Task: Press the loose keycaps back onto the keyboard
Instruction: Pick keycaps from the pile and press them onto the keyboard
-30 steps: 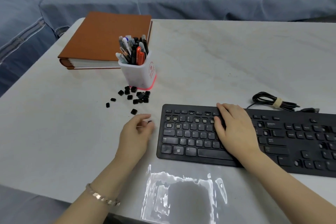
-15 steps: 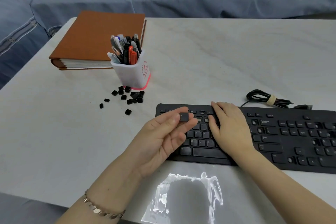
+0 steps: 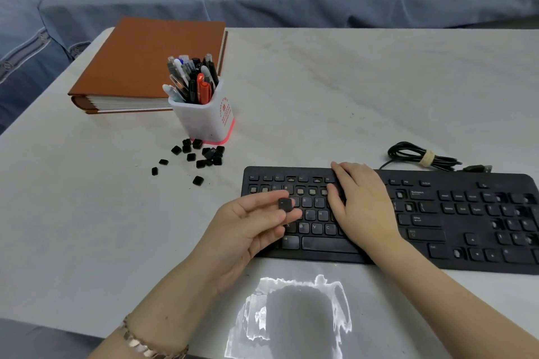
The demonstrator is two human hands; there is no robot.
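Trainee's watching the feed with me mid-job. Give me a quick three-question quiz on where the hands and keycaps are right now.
1. Fill in: the left hand pinches one ____ above the keyboard.
2. True or false: the right hand is lifted clear of the keyboard.
3. The loose keycaps lie nearest which? A. pen holder B. left hand C. right hand

Key: 1. keycap; 2. false, it rests flat on the keyboard; 3. A.
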